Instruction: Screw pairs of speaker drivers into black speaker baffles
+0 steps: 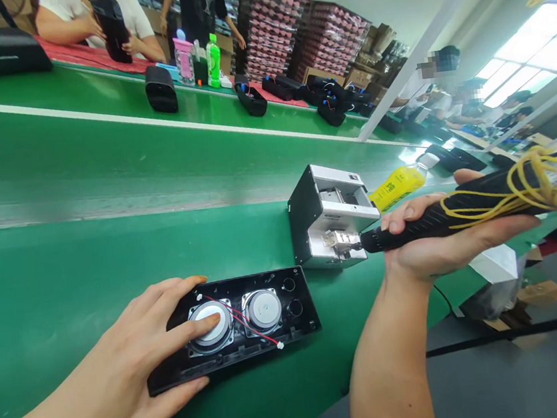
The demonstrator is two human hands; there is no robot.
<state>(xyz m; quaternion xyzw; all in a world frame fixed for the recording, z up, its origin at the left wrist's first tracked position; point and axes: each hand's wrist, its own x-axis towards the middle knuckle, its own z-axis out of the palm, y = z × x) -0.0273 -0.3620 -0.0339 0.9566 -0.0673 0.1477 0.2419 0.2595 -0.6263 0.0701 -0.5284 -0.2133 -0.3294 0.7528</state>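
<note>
My left hand (145, 358) grips the left end of a black speaker panel (298, 317), with the thumb along its near edge and a finger across one of its two round drivers. A red wire with white plugs lies over the drivers (264, 310). My right hand (423, 246) is wrapped round a black electric screwdriver (426, 224) with yellow cord wound about it. The screwdriver's tip meets the outlet of a silver and black screw feeder (305, 226); whether a screw is on the bit is too small to tell.
Behind the feeder lies a yellow bottle (399, 185). Across the green bench (113, 255) runs a line with several black speaker housings (161, 88), a green bottle (213, 61) and a pink cup (184, 60). A person opposite holds a black housing (112, 30). A white post (395, 88) rises at right.
</note>
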